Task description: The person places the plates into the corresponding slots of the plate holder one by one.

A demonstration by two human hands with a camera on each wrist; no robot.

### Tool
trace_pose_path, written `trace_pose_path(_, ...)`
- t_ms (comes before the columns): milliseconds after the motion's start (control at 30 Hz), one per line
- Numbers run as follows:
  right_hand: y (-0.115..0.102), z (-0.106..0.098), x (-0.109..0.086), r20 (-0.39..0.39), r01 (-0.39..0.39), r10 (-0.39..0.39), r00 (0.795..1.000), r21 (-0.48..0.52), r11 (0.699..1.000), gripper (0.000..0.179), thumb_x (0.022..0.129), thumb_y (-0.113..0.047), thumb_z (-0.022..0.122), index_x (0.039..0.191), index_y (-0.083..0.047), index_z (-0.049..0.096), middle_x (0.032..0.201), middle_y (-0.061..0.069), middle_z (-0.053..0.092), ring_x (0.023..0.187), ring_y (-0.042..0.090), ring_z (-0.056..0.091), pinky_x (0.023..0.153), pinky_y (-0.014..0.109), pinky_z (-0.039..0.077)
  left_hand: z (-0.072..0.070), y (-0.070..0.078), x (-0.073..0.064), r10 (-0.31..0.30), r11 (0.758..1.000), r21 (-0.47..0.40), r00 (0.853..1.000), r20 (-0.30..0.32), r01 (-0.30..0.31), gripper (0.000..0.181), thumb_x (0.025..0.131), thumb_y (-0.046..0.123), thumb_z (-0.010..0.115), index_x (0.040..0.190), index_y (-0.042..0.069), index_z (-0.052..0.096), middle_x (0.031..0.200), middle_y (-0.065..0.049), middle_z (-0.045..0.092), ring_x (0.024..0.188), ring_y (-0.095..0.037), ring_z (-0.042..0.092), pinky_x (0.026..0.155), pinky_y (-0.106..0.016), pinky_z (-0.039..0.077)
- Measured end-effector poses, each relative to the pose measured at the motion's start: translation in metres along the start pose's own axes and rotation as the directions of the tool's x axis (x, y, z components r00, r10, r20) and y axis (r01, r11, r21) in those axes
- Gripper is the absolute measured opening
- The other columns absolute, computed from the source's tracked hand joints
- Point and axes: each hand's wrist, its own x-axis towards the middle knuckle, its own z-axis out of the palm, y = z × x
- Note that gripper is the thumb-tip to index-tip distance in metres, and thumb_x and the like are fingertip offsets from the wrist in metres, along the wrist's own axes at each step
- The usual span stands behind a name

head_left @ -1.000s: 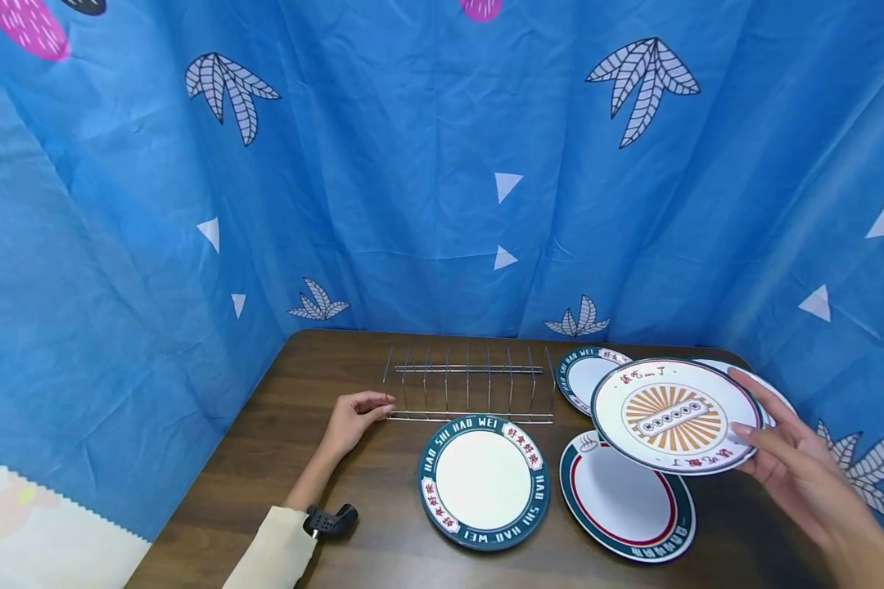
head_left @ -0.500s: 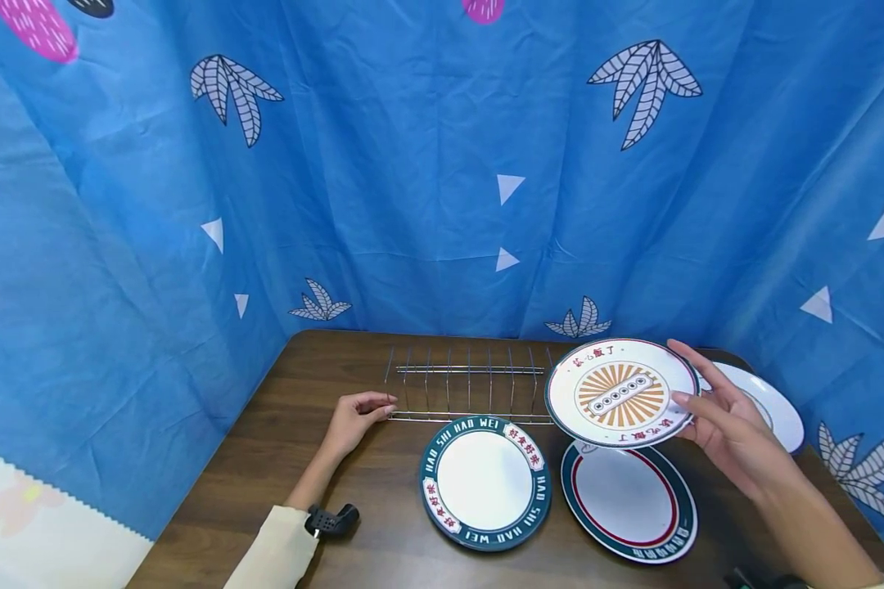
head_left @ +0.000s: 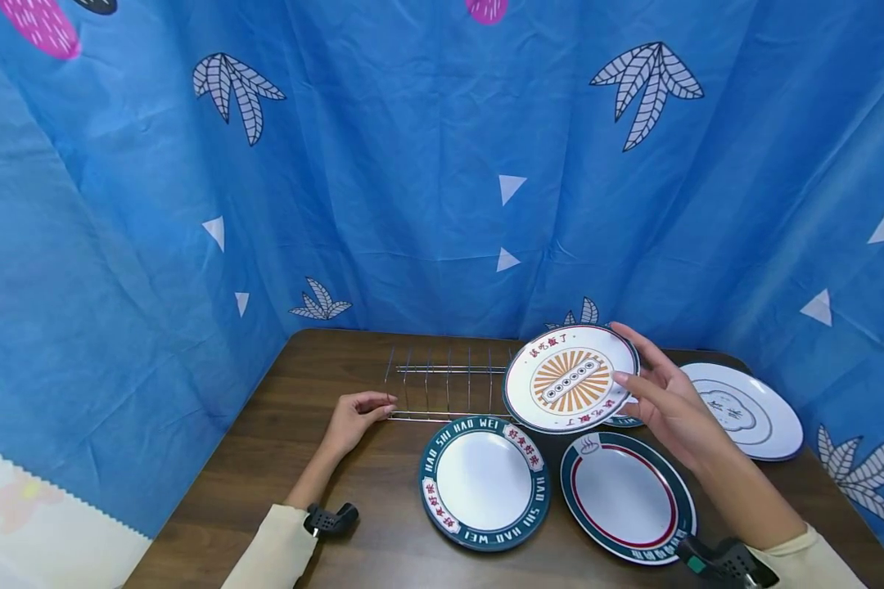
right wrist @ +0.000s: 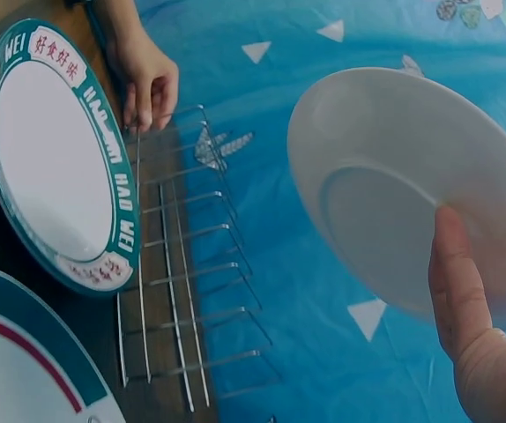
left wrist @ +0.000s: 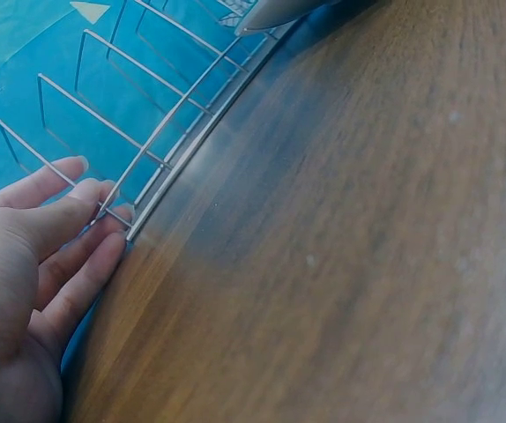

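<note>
A wire dish rack (head_left: 449, 391) stands toward the back of the table. My left hand (head_left: 358, 419) pinches the rack's left end, thumb and fingers around the corner wire, as the left wrist view (left wrist: 68, 238) shows. My right hand (head_left: 666, 401) holds a white plate (head_left: 570, 379) with an orange sunburst by its right edge, thumb on the printed face and fingers behind. The plate is raised and tilted, and overlaps the rack's right end in the head view. Its plain white underside (right wrist: 385, 194) faces the right wrist camera.
A green-rimmed plate (head_left: 484, 483) lies in front of the rack. Right of it is a plate with a red ring (head_left: 628, 499). A white plate with a cloud drawing (head_left: 740, 409) lies at the far right. Another green-rimmed plate (head_left: 623, 421) is mostly hidden. Blue curtain (head_left: 442, 204) surrounds the table.
My right hand has carried the sunburst plate leftward and slightly up, from over the right-hand plates to the rack's right end. My left hand has stayed on the rack.
</note>
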Motion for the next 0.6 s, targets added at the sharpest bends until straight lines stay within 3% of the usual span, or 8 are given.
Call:
trace_pose_path(200, 0.002, 0.016, 0.015, 0.007, -0.009, 0.010, 1.000, -0.040, 0.999, 0.069, 0.104, -0.008, 0.057, 0.162, -0.025, 0.025, 0.146, 0.017, 0.033, 0.111, 0.016, 0.065, 0.084, 0.037, 0.061, 0.000, -0.003, 0.000, 0.003, 1.000, -0.002, 1.000, -0.001, -0.003, 0.017, 0.091, -0.007, 0.070, 0.107, -0.009, 0.073, 0.105, -0.022, 0.074, 0.094, -0.044, 0.070, 0.078, -0.034, 0.062)
trace_pose_path(600, 0.010, 0.047, 0.048, 0.025, -0.033, 0.036, 0.999, -0.105, 0.994, 0.072, 0.101, -0.015, 0.066, 0.161, -0.025, 0.027, 0.139, 0.024, 0.038, 0.109, 0.020, 0.064, 0.085, 0.038, 0.060, 0.001, 0.000, 0.001, 0.008, 1.000, 0.018, 1.000, -0.015, -0.007, 0.015, 0.090, -0.006, 0.072, 0.105, -0.008, 0.074, 0.102, -0.021, 0.075, 0.092, -0.040, 0.072, 0.077, -0.023, 0.060)
